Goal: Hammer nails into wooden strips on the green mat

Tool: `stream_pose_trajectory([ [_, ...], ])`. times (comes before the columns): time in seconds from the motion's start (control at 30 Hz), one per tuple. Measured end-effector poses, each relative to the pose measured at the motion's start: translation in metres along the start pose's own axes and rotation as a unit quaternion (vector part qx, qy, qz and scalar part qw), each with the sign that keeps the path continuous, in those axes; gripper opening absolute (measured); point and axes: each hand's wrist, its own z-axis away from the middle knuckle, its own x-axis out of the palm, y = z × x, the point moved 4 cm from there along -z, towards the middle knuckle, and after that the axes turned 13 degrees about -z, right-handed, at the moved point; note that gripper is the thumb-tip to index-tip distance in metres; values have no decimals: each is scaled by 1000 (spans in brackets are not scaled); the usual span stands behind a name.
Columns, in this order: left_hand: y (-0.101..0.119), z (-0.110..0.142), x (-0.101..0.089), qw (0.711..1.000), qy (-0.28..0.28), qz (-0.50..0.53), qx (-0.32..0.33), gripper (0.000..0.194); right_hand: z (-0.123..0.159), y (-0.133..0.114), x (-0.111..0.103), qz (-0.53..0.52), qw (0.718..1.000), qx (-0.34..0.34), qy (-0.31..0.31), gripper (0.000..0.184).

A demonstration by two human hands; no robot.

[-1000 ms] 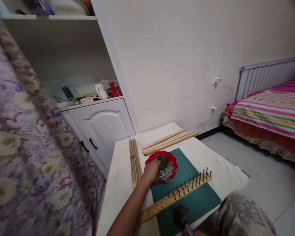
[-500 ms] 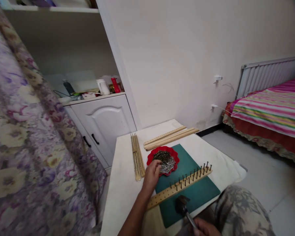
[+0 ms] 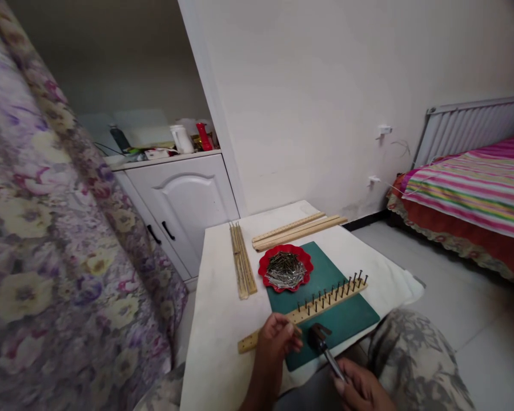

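A long wooden strip [image 3: 308, 311] with a row of upright nails lies across a green mat [image 3: 346, 317] on a white table [image 3: 216, 342]. My left hand [image 3: 278, 339] hovers at the near end of the strip, fingers pinched together, likely on a nail too small to make out. My right hand [image 3: 360, 388] grips the handle of a hammer [image 3: 321, 339], whose dark head rests just right of my left hand on the mat. A red scalloped dish [image 3: 285, 268] full of loose nails sits behind the strip.
Two bundles of wooden strips lie at the table's far side, one [image 3: 243, 260] lengthwise, one [image 3: 297, 231] crosswise. A floral curtain [image 3: 47, 228] hangs left, a white cabinet [image 3: 180, 200] stands behind, a striped bed [image 3: 475, 194] right. My knee [image 3: 411, 365] is beside the table.
My left hand has left the red dish of nails and drawn back to the near end of the nailed strip, fingers pinched. My right hand and the hammer have come further into view.
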Motion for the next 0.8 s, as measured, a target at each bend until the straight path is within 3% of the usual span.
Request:
stream_pose_trajectory([
  [0.23, -29, 42, 34, 985, -104, 131, -45, 34, 9, -23, 1, -25, 999, -17, 27, 37],
  [0.43, -44, 50, 53, 973, -166, 150, -54, 34, 16, -28, 5, -78, 996, -19, 26, 38],
  [0.57, -53, 51, 53, 978, -202, 42, -22, 36, 18, -29, 5, -79, 997, -10, 20, 40],
  [0.63, -50, 52, 49, 980, -181, -73, 37, 35, 18, -30, 4, -59, 998, -18, 20, 39],
  [0.7, -41, 54, 45, 959, -144, -209, 125, 30, 18, -31, 3, -43, 998, -30, 23, 39],
  [0.8, -25, 60, 46, 900, -131, -337, 242, 23, 18, -29, 4, -36, 999, -24, 30, 39],
])
